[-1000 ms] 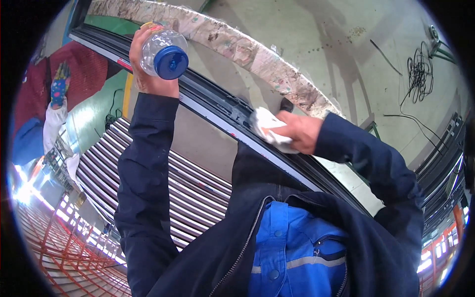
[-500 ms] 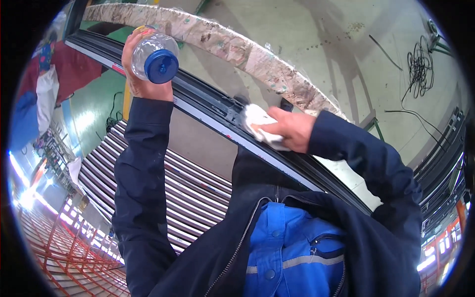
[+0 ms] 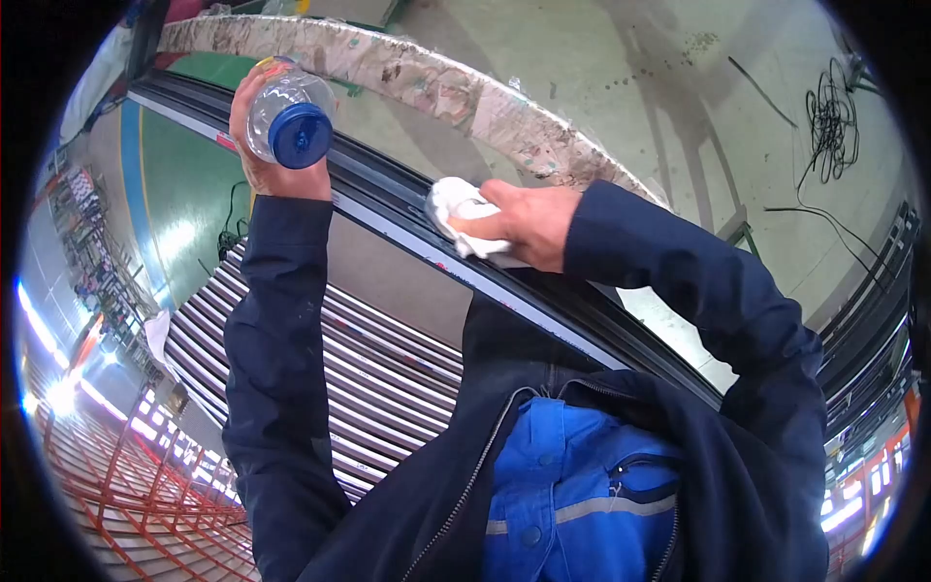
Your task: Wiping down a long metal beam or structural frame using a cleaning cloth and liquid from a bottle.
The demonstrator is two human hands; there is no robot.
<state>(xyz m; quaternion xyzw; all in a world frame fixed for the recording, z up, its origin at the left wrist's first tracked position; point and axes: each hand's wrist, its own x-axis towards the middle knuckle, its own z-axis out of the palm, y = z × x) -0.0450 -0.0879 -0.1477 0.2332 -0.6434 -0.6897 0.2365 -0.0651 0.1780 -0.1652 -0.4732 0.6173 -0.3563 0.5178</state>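
A clear plastic bottle (image 3: pixel 278 95) with a blue cap is gripped in my left hand (image 3: pixel 245 145), its cap tipped toward me. It is held over the long dark frame profile (image 3: pixel 378 186), which slants from the far left down to the near right. My right hand (image 3: pixel 536 221) is closed around a crumpled white cloth (image 3: pixel 462 209), pressed on the profile's upper face. The right fingertips are partly hidden by the cloth. A pale strip with small red marks runs along the profile's near side.
Beyond the profile lies a long beam wrapped in stained, patterned padding (image 3: pixel 427 82). Striped stacked profiles (image 3: pixel 388 388) are below, near my left forearm. A tangled black cable (image 3: pixel 831 131) lies on the floor at the far right. Red metal racking (image 3: pixel 136 495) stands at the lower left.
My right hand has slid the cloth up and left along the profile. The left hand with the bottle has shifted slightly left. A dark red shape at the far left is largely gone from view.
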